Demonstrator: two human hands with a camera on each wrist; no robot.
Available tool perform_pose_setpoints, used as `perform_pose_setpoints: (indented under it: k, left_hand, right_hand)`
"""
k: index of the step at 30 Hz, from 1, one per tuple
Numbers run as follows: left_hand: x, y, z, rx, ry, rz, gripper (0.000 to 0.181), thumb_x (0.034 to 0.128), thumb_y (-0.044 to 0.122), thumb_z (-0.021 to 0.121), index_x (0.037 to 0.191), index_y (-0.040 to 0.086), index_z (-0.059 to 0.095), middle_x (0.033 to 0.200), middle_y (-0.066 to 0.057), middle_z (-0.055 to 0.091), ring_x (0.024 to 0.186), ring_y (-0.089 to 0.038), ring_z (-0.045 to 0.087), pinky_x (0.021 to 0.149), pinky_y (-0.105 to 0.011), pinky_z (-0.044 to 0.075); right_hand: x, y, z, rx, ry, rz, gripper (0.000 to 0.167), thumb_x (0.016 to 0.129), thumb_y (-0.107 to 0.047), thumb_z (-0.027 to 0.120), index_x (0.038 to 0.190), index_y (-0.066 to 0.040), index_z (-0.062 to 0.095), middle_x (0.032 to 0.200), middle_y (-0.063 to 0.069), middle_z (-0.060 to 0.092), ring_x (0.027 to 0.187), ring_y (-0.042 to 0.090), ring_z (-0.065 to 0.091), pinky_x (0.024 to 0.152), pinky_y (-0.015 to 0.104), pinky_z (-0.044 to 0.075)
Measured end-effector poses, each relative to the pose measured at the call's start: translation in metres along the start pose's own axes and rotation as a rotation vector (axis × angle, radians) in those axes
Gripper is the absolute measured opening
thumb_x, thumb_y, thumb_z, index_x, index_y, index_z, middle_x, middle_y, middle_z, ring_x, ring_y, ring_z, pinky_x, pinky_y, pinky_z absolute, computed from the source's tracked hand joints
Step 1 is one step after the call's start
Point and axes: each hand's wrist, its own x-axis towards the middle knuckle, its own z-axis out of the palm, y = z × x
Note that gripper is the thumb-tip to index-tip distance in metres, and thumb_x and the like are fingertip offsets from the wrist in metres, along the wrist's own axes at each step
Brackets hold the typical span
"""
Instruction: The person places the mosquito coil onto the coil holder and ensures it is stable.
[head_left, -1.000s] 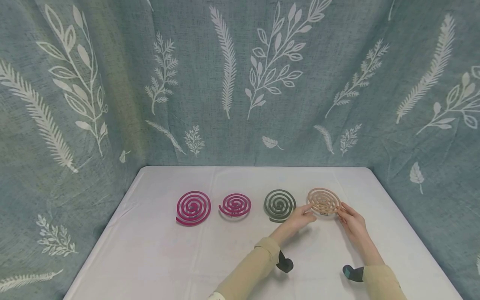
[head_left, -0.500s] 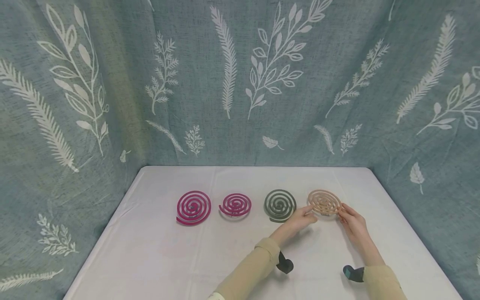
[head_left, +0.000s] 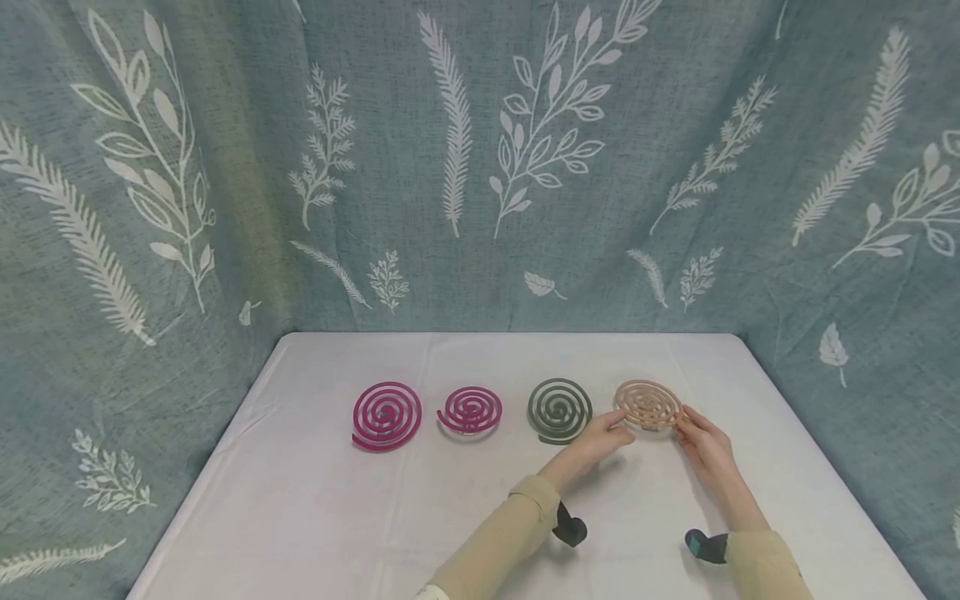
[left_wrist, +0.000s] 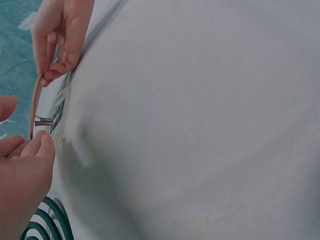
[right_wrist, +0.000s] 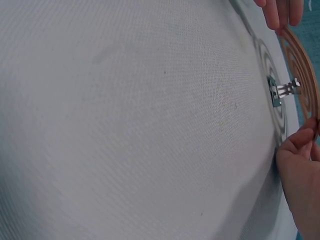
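Note:
In the head view, a tan mosquito coil (head_left: 647, 405) lies at the right end of a row, raised off the white table. A small metal stand (right_wrist: 288, 89) shows between it and the tabletop in the right wrist view. My right hand (head_left: 707, 450) pinches the coil's right edge between thumb and fingers. My left hand (head_left: 592, 444) touches the opposite edge with nearly straight fingers, its thumb apart from the coil in the left wrist view. A dark green coil (head_left: 559, 410) is just left of that hand, its lower right edge partly hidden by it.
Two magenta coils, the far-left one (head_left: 387, 416) and a second one (head_left: 470, 409) beside it, continue the row leftward. The white-covered table (head_left: 337, 525) ends at a blue-green leaf-patterned curtain (head_left: 480, 283). Dark wrist-worn devices (head_left: 570, 528) hang near both sleeves.
The tan coil has come down slightly and sits a little flatter than a second ago. Both hands stay at its edges, almost unmoved.

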Motion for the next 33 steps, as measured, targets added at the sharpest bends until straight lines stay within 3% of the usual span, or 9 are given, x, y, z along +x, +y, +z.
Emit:
perform_pose_setpoints:
  k: [4,7,19,23,26,29,33]
  left_hand:
    - [0.0003,-0.0002,0.0002,0.000,0.002,0.003,0.053,0.0913,0.027,0.057,0.142,0.017,0.044,0.140,-0.007,0.052,0.128,-0.028,0.050,0.107,-0.047,0.038]
    - [0.0005,-0.0003,0.0002,0.000,-0.002,0.006,0.054,0.0914,0.027,0.057,0.142,0.016,0.043,0.140,-0.007,0.052,0.128,-0.028,0.050,0.107,-0.047,0.038]
    - [0.0005,-0.0014,0.0002,0.003,-0.013,0.019,0.054,0.0926,0.026,0.056,0.142,0.011,0.042,0.141,-0.009,0.051,0.129,-0.028,0.049,0.108,-0.045,0.037]
    - [-0.0010,-0.0013,0.0001,-0.011,-0.017,0.024,0.054,0.0927,0.025,0.056,0.143,0.011,0.042,0.141,-0.009,0.051,0.130,-0.028,0.048,0.109,-0.045,0.037]
    - [-0.0018,-0.0015,-0.0002,-0.013,-0.020,0.028,0.054,0.0928,0.024,0.056,0.143,0.010,0.042,0.141,-0.010,0.051,0.130,-0.029,0.048,0.109,-0.045,0.037]
    - [-0.0028,-0.0018,-0.0009,-0.002,-0.023,0.023,0.054,0.0929,0.026,0.056,0.143,0.011,0.042,0.142,-0.009,0.050,0.131,-0.029,0.047,0.109,-0.046,0.036]
    - [-0.0033,-0.0022,-0.0013,0.003,-0.026,0.021,0.054,0.0924,0.027,0.056,0.143,0.012,0.042,0.142,-0.009,0.050,0.131,-0.030,0.047,0.109,-0.047,0.036]
  right_hand:
    - [-0.0006,-0.0003,-0.0013,0.006,-0.017,-0.014,0.061,0.100,-0.014,0.043,0.152,-0.008,0.011,0.104,-0.020,0.051,0.093,-0.010,0.050,0.087,0.007,0.043]
    - [-0.0011,-0.0004,-0.0025,0.013,-0.029,-0.026,0.061,0.100,-0.013,0.043,0.151,-0.006,0.011,0.091,-0.026,0.053,0.091,-0.010,0.050,0.085,0.007,0.043]
    - [0.0011,0.0005,-0.0047,0.014,-0.043,-0.021,0.061,0.099,-0.012,0.044,0.150,-0.003,0.011,0.088,-0.025,0.054,0.089,-0.009,0.050,0.083,0.007,0.044]
    - [0.0018,0.0007,-0.0048,0.009,-0.038,-0.017,0.061,0.099,-0.012,0.044,0.150,-0.003,0.012,0.095,-0.022,0.053,0.090,-0.009,0.050,0.083,0.007,0.044]
    - [0.0027,0.0013,-0.0039,-0.011,-0.026,-0.009,0.060,0.099,-0.012,0.042,0.150,-0.003,0.012,0.118,-0.010,0.051,0.091,-0.010,0.050,0.084,0.006,0.044]
    - [0.0029,0.0018,-0.0019,-0.035,-0.017,-0.004,0.060,0.100,-0.013,0.042,0.150,-0.003,0.011,0.145,0.009,0.035,0.091,-0.012,0.050,0.086,0.005,0.043]
    - [0.0032,0.0019,0.0007,-0.046,-0.006,0.007,0.059,0.100,-0.014,0.042,0.151,-0.005,0.012,0.158,0.015,0.015,0.090,-0.013,0.048,0.086,0.004,0.042]
